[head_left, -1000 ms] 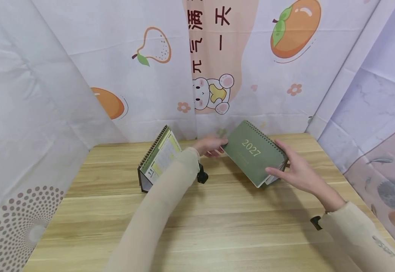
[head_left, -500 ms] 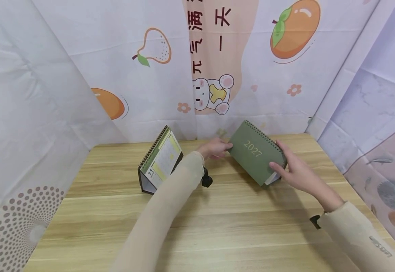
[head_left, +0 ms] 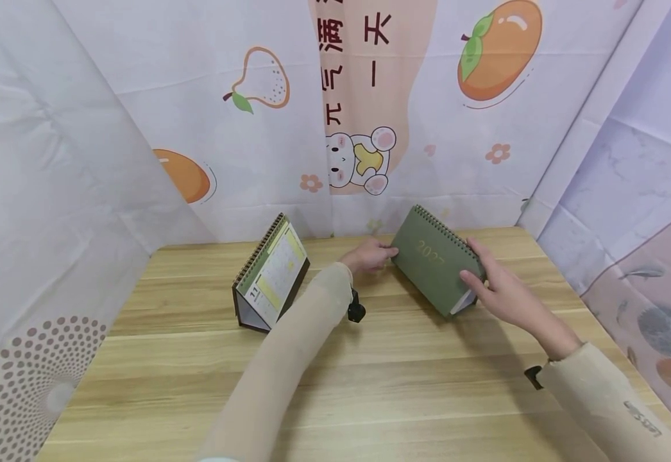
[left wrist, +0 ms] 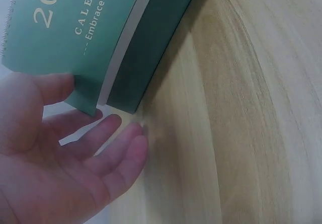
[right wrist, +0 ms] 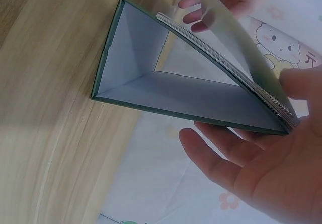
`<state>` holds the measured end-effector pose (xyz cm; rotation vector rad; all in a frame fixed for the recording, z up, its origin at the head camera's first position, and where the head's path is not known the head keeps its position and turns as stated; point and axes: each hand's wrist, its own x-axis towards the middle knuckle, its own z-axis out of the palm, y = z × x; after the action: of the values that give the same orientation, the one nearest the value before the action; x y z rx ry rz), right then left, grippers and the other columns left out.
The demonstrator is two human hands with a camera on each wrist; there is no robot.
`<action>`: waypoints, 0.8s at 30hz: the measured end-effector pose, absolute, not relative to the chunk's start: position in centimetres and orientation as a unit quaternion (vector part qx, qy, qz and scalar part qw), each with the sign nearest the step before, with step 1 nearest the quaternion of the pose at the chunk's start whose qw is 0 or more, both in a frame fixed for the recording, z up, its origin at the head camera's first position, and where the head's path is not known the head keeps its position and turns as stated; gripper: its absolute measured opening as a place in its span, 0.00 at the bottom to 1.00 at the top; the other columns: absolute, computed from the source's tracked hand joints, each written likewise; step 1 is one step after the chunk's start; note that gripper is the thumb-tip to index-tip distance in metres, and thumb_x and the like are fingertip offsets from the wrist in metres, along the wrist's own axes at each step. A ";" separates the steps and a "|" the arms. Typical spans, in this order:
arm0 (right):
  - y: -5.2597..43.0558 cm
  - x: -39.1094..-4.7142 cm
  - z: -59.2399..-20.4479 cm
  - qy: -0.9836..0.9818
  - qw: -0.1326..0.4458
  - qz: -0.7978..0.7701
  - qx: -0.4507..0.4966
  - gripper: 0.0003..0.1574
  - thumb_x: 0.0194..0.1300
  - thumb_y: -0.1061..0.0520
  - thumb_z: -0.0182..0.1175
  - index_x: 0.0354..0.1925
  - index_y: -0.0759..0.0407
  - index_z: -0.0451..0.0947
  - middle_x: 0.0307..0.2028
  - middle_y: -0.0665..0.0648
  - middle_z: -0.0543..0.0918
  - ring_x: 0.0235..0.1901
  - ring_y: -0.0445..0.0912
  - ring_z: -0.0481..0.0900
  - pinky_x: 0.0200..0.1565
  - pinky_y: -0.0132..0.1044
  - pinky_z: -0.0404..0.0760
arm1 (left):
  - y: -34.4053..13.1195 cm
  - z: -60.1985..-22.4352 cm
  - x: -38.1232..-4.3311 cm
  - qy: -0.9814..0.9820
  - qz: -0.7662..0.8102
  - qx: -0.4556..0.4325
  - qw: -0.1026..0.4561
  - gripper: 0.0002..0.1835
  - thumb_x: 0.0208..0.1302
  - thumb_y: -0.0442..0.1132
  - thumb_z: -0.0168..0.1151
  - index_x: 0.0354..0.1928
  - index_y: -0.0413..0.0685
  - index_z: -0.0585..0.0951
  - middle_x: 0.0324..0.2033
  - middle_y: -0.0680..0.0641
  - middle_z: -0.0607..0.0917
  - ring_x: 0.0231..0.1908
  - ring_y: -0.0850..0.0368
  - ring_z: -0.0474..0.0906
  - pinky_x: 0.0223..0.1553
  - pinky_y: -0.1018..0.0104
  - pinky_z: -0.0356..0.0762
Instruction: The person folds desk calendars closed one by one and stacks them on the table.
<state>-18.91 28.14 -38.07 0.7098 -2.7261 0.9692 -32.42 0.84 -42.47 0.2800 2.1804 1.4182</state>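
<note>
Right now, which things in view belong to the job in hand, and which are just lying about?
Job:
green spiral 2027 desk calendar
left hand, pinching its cover
right hand, holding its right end

Just there:
yellow-and-white paper desk calendar, untouched
white fruit-printed fabric backdrop

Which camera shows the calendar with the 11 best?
The head view, because the 11 calendar stands plainly in sight there. Both wrist views show none of it; they look at the green calendar instead.
</note>
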 end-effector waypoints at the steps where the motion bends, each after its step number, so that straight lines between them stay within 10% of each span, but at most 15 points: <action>1: 28.1 -18.9 -38.1 -0.911 0.084 0.323 0.241 0.44 0.76 0.62 0.56 0.78 0.69 0.44 0.63 0.81 0.69 0.54 0.69 0.76 0.46 0.64 0.79 | 0.9 -42.6 -32.5 0.805 0.522 0.105 0.259 0.27 0.79 0.45 0.54 0.73 0.41 0.69 0.12 0.57 0.62 0.13 0.64 0.57 0.25 0.65 0.65; 6: 28.2 -18.9 -38.1 -0.913 0.102 0.307 0.248 0.47 0.70 0.68 0.61 0.77 0.68 0.47 0.60 0.80 0.71 0.47 0.65 0.79 0.37 0.54 0.81 | 1.4 -42.9 -32.7 0.835 0.483 0.123 0.232 0.26 0.79 0.47 0.53 0.72 0.44 0.72 0.22 0.53 0.76 0.19 0.65 0.65 0.27 0.68 0.67; 11: 28.1 -18.8 -38.0 -0.916 0.098 0.307 0.240 0.50 0.67 0.71 0.63 0.77 0.67 0.48 0.59 0.80 0.72 0.44 0.65 0.81 0.32 0.48 0.83 | 1.8 -42.9 -32.6 0.846 0.472 0.164 0.185 0.27 0.78 0.45 0.53 0.74 0.44 0.68 0.67 0.42 0.75 0.63 0.54 0.73 0.64 0.61 0.70; 24: 28.1 -18.9 -38.6 -0.917 0.102 0.313 0.227 0.55 0.63 0.72 0.66 0.78 0.62 0.47 0.61 0.79 0.71 0.46 0.66 0.80 0.33 0.47 0.85 | 2.5 -42.8 -32.5 0.849 0.473 0.176 0.155 0.27 0.78 0.39 0.53 0.74 0.39 0.66 0.68 0.39 0.73 0.68 0.49 0.69 0.68 0.59 0.67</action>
<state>-18.89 28.08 -38.61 0.6693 -2.7056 0.9241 -32.46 2.51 -42.82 0.5032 2.4321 1.3558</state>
